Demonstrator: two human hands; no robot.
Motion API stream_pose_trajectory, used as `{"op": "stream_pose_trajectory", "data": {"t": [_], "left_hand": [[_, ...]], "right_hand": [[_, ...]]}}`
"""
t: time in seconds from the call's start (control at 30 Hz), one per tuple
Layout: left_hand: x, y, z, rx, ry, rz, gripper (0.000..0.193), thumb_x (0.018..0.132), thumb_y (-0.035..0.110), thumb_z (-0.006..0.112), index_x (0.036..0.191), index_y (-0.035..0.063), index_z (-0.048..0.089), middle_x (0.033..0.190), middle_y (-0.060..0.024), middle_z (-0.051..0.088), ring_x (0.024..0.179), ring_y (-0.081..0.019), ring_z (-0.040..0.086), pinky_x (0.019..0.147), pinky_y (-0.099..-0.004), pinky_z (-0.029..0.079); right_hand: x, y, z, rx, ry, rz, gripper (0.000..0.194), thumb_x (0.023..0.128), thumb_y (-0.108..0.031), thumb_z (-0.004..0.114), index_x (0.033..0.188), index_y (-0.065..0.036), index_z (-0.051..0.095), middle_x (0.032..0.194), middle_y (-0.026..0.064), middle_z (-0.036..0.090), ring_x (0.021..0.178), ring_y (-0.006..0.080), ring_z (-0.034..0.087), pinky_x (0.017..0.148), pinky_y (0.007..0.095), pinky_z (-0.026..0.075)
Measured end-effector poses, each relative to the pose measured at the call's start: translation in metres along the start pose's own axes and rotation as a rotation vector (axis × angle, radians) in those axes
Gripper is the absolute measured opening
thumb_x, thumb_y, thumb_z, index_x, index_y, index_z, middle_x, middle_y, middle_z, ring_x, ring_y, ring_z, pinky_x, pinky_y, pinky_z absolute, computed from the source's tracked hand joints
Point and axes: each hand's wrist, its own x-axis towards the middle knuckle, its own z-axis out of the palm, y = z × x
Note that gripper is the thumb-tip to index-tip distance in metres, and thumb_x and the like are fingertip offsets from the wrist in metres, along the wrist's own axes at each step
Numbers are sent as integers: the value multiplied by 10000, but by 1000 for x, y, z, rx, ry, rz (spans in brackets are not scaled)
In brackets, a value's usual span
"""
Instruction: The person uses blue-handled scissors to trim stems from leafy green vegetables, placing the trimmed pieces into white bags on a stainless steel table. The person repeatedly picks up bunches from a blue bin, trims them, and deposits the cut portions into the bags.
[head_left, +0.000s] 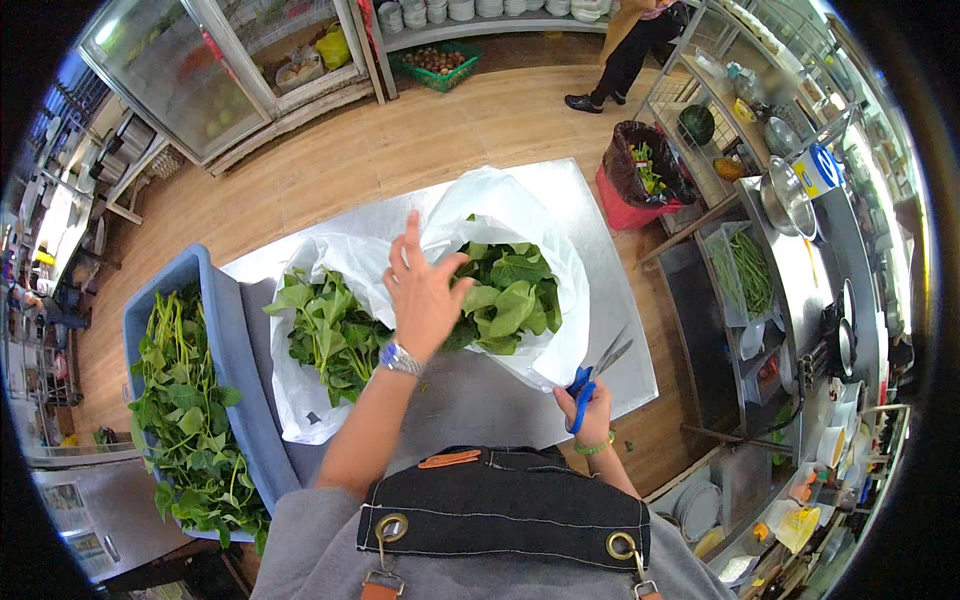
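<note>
My left hand is spread between two white plastic bags, its fingers apart over the edge of the right one. It appears to hold nothing. My right hand grips blue-handled scissors, their parted blades pointing up and right, beside the lower right edge of the right bag. Inside that bag lie broad green leaves. The left bag contains leafy green stems. Both bags rest, mouths spread, on a stainless steel table. At the far left, a blue-grey plastic tub is heaped with long leafy stems.
A red bin with a dark liner stands past the table's right corner. Steel shelving runs along the right, with green beans in a clear container. A person stands at the back. A glass-door cabinet is behind left.
</note>
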Motion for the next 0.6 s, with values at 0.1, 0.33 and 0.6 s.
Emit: {"op": "stream_pose_trajectory", "data": {"t": [0.1, 0.33, 0.6], "left_hand": [[37, -43, 32, -85, -290, -105, 510, 706, 186, 761, 1160, 39, 580, 1417, -183, 347, 1088, -398, 541, 883, -417, 478], [212, -23, 7, -201, -63, 271, 444, 711, -23, 524, 1152, 10, 572, 1012, -246, 608, 998, -388, 567, 860, -458, 460], [189, -49, -70, -377, -170, 460, 439, 771, 140, 672, 1205, 132, 601, 1207, -160, 556, 1073, -314, 555, 918, -393, 456]], "right_hand": [[14, -7, -7, 18, 47, -2, 212, 763, -64, 744, 895, -25, 582, 726, -18, 580, 652, 69, 537, 584, 218, 427], [119, -107, -57, 394, 290, -464, 203, 807, 11, 662, 982, -49, 578, 879, 16, 595, 782, 117, 575, 691, 256, 459], [53, -132, -28, 255, 87, -432, 242, 782, -40, 703, 973, -35, 554, 890, 24, 579, 795, 105, 537, 718, 248, 425]]}}
